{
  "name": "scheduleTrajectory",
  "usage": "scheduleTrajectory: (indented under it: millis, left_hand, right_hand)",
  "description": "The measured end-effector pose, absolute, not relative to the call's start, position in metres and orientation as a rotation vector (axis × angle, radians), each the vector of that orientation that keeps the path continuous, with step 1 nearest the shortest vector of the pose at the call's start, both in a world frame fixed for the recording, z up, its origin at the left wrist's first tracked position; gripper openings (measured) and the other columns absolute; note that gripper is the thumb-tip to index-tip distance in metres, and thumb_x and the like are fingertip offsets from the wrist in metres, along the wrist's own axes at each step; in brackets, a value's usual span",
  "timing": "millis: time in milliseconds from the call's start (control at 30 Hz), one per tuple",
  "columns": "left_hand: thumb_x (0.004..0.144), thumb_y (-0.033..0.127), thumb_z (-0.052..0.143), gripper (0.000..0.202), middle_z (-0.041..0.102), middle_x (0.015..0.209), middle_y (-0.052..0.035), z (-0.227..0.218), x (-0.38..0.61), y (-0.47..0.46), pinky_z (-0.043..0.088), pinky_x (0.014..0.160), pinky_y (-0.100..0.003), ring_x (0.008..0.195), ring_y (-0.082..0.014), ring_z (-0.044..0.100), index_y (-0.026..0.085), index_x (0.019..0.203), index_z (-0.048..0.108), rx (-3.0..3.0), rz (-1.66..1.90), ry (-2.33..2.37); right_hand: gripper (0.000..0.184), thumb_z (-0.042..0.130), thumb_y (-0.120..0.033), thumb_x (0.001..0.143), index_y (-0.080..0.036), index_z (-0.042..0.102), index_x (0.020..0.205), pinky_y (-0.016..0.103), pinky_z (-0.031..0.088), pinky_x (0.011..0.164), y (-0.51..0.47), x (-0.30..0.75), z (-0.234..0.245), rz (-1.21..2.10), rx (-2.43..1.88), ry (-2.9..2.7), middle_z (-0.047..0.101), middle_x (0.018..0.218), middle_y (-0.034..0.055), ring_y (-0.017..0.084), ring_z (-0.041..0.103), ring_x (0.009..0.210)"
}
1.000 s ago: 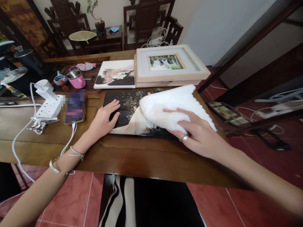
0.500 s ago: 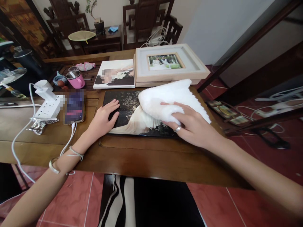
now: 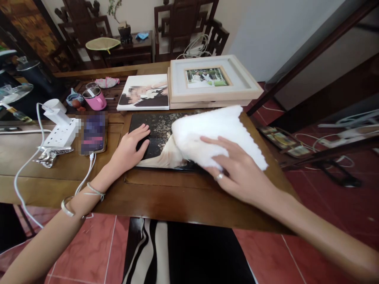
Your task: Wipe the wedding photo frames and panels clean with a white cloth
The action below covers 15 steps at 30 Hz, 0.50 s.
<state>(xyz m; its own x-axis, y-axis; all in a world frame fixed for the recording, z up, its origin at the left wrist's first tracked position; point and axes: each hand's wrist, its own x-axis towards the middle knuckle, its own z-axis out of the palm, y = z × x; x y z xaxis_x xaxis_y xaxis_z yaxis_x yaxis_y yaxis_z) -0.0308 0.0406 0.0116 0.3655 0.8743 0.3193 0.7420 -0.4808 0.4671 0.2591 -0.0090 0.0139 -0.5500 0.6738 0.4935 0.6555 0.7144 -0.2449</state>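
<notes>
A dark photo panel (image 3: 158, 136) lies flat on the wooden table (image 3: 177, 197), showing part of a pale dress. My left hand (image 3: 130, 146) rests flat on its left edge, fingers stretched out and holding nothing. Over the panel's right part my right hand (image 3: 233, 169) grips a fluffy white cloth (image 3: 207, 128), pressing it down onto the surface. A ring is on that hand. The cloth covers the right portion of the panel and hangs past its near and right edges.
Behind the panel lie a white-edged photo print (image 3: 143, 104) and a light wooden picture frame (image 3: 204, 92) stacked on another. At left are a phone (image 3: 93, 134) on a cable, a power strip (image 3: 62, 134), a silver ornament (image 3: 51, 156) and a pink mug (image 3: 96, 100).
My right hand has moved slightly toward me with the white cloth, which now covers more of the panel's near right side. My left hand has stayed in place.
</notes>
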Motion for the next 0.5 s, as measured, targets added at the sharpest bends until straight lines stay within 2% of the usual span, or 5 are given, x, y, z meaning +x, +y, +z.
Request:
scheduleTrajectory:
  millis: [133,200,400,500]
  left_hand:
    - [0.091,0.026,0.049,0.038,0.058,0.136,-0.0156,0.029,-0.036,0.051,0.037,0.112,-0.053,0.134,-0.0292,0.048,0.012,0.123,0.065,2.385,0.779,1.439]
    - [0.091,0.025,0.049,0.038,0.058,0.136,-0.0156,0.029,-0.036,0.052,0.036,0.112,-0.053,0.134,-0.0292,0.048,0.012,0.123,0.065,2.383,0.776,1.441]
    - [0.091,0.025,0.049,0.038,0.058,0.136,-0.0161,0.004,-0.027,0.036,0.038,0.112,-0.052,0.133,-0.0278,0.048,0.011,0.123,0.064,2.404,0.785,1.442]
    - [0.091,0.025,0.049,0.038,0.058,0.136,-0.0158,-0.01,-0.021,0.028,0.037,0.112,-0.052,0.133,-0.0281,0.049,0.011,0.123,0.064,2.405,0.798,1.425]
  right_hand:
    - [0.022,0.052,-0.011,0.085,-0.021,0.055,0.066,0.057,0.042,0.106,-0.031,0.251,0.04,0.112,-0.832,-2.445,0.061,0.132,0.0175,0.031,0.048,0.131]
    - [0.022,0.052,-0.011,0.085,-0.021,0.056,0.066,0.055,0.044,0.105,-0.03,0.252,0.042,0.116,-0.805,-2.467,0.061,0.131,0.0182,0.031,0.05,0.13]
    - [0.02,0.048,-0.022,0.091,-0.02,0.062,0.077,0.053,0.049,0.097,0.009,0.272,0.007,0.0,-0.916,-2.434,0.063,0.126,0.019,0.032,0.058,0.118]
    - [0.022,0.046,-0.03,0.093,-0.021,0.062,0.08,0.051,0.052,0.087,0.037,0.281,-0.01,0.007,-1.063,-2.425,0.068,0.106,0.0147,0.033,0.063,0.105]
